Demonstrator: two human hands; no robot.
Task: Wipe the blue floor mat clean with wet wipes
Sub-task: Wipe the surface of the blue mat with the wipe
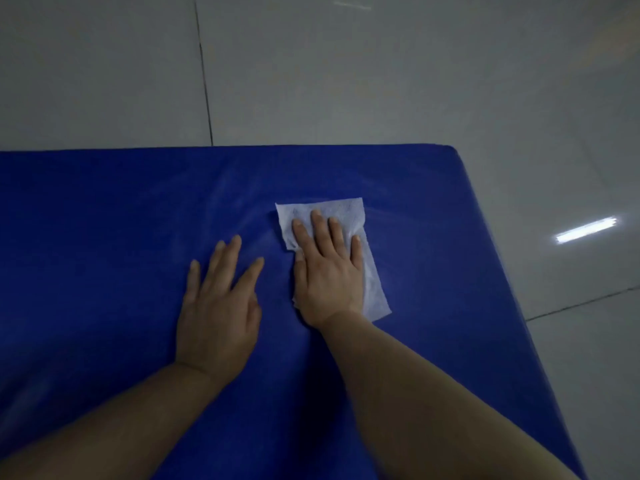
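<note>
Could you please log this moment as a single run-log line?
right hand: flat, pressing white wet wipe | left hand: flat on blue padded floor mat, empty | wipe near mat's far right corner

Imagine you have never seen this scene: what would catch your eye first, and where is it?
The blue mat fills the lower picture, its far right corner set against pale floor tiles. Near the middle a white wipe lies flat under the right hand, while the left hand rests bare on the mat beside it. A bright light reflection glints on the tiles at right.
</note>
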